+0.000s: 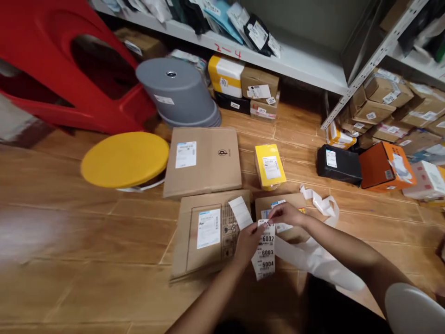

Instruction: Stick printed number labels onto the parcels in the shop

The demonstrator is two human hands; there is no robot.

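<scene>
My left hand pinches a white strip of numbered stickers printed 6002, 6003, 6004, which hangs down from it. My right hand is closed on the top of the same strip, its fingertips at the uppermost sticker. A blank end of backing paper sticks up to the left of my hands. Both hands hover over a flat brown carton with a white shipping label and a smaller brown parcel beside it. A long tail of used backing paper trails to the right.
On the wooden floor lie a larger brown box, a yellow parcel, a yellow round stool, a grey stool and a red plastic object. Parcels are piled under metal shelves, with black and orange ones at right.
</scene>
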